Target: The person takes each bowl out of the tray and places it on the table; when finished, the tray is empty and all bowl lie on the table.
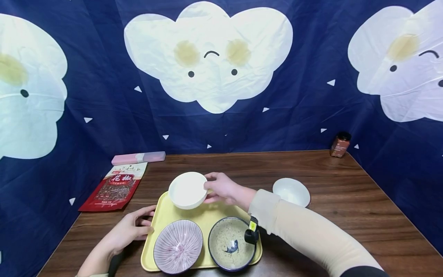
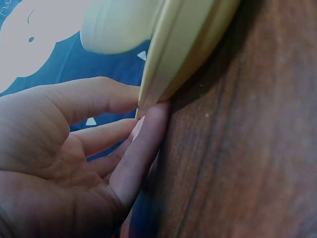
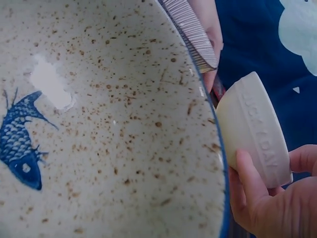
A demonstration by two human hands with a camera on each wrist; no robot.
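Observation:
My right hand (image 1: pixel 225 189) grips a small white bowl (image 1: pixel 187 191) by its right side, thumb at the rim and fingers beneath, over the far left part of a yellow tray (image 1: pixel 221 212). Raised letters run round the outside of this bowl (image 3: pixel 255 134) in the right wrist view. With thumb and fingers my left hand (image 2: pixel 74 139) pinches the tray's left edge (image 2: pixel 168 59). On the tray's near side are a purple-striped bowl (image 1: pixel 178 246), left, and a speckled, blue-rimmed bowl (image 1: pixel 221 234) with a blue fish, right.
Behind my right forearm stands another white bowl (image 1: pixel 292 191), partly hidden. At the left lie a red spice packet (image 1: pixel 115 188) and a pink case (image 1: pixel 138 158). A black-lidded jar (image 1: pixel 340 145) is in the far right corner. Dark blue cloth (image 1: pixel 225 130) hangs behind the table.

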